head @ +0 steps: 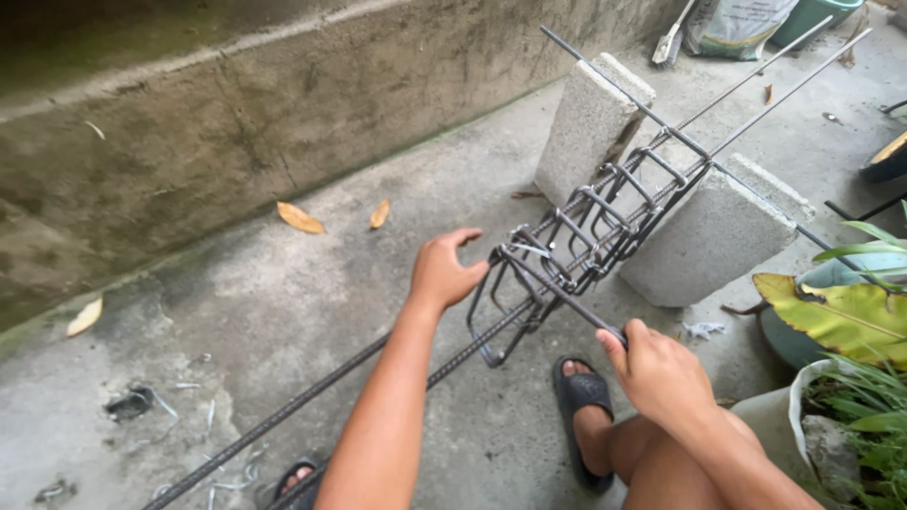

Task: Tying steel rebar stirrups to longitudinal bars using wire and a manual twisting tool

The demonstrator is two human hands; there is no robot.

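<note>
The rebar cage [576, 241] runs diagonally across the concrete floor [312, 302], its long bars resting on two grey concrete blocks: one block [588, 127] on the far side of the cage, the other [713, 236] on the near side toward the plants. A cluster of square steel stirrups [529, 293] is bunched along the cage just below the blocks. The left hand [444, 272] closes around the upper corner of the nearest stirrup, thumb and fingers wrapped on the steel. The right hand [657, 373], below and to the plant side of the cage, is clenched on the dark handle of a thin hook tool [557, 288] whose shaft reaches up into the stirrups beside a bit of tie wire [529, 247]. Under the cage's lower end a foot in a black sandal [584, 397] stands on the floor. Potted plants [850, 321] crowd the cage's right side; a mossy wall [236, 113], dry leaves [300, 218] and wire offcuts [203, 416] lie on its left.
</note>
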